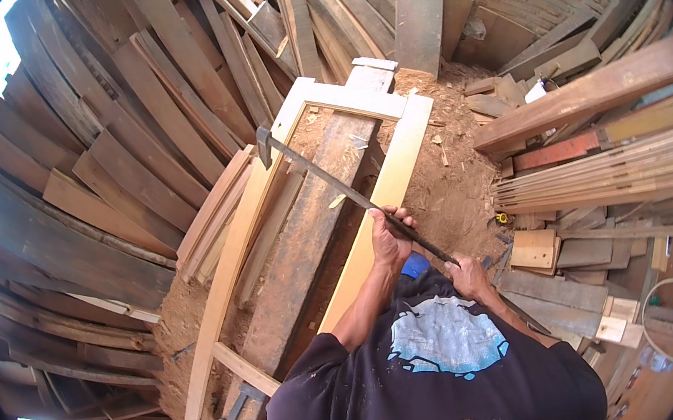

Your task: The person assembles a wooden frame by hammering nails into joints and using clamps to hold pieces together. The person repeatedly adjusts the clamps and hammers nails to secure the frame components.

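Note:
A long dark metal bar clamp (324, 176) slants across a pale wooden frame (232, 286), its hooked jaw (265, 146) hanging by the frame's left rail. My left hand (390, 239) is curled round the bar above the right rail, fingers wrapped over it. Further down the bar, my right hand (469, 279) grips it close to my body; its fingertips are partly hidden. The bar's tail runs back past my right forearm. Inside the frame's near part, by the crosspiece (245, 367), sits a second dark metal clamp piece (245, 399).
A thick worn beam (308, 251) lies beneath the frame. Planks (123, 186) lean all along the left and back. Stacked boards (600, 169) and a heavy beam (587, 91) stand at the right. Sawdust (447, 184) covers the ground; a yellow tape measure (501, 218) lies by the stack.

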A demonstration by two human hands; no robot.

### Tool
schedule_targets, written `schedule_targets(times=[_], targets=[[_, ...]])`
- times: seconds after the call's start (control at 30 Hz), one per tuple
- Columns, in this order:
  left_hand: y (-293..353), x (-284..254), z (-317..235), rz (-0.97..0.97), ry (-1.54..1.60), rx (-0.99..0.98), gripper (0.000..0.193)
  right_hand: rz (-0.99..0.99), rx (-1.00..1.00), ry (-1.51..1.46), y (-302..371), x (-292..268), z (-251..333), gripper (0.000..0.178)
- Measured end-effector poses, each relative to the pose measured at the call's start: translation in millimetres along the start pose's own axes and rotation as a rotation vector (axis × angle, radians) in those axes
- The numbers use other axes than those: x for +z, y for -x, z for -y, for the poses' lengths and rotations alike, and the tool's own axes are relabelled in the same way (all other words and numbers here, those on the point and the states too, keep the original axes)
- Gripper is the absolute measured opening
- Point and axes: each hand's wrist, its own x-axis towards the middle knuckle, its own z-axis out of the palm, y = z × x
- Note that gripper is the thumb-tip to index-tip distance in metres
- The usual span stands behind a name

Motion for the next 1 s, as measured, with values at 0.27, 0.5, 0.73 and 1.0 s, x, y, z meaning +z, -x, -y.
schedule_targets(times=[0.27,0.5,0.73,1.0], targets=[[-148.6,41.5,-14.7,0.031,0.028,0.017,0.056,-0.028,-0.059,0.049,-144.0,-48.9,22.5,0.033],[-262.7,82.8,-47.8,0.017,0.084,0.007,0.058,-0.059,-0.14,0.193,-260.3,-104.5,63.3,0.039],[-321.2,60.3,-66.0,-0.187,-0.067,0.116,0.066,0.216,-0.103,0.047,-364.1,-148.3,64.1,0.047],[-371.7,-86.5,-107.5,-0.868,-0.428,0.433,0.089,0.39,-0.249,-0.063,-507.1,-156.2,58.1,0.048]])
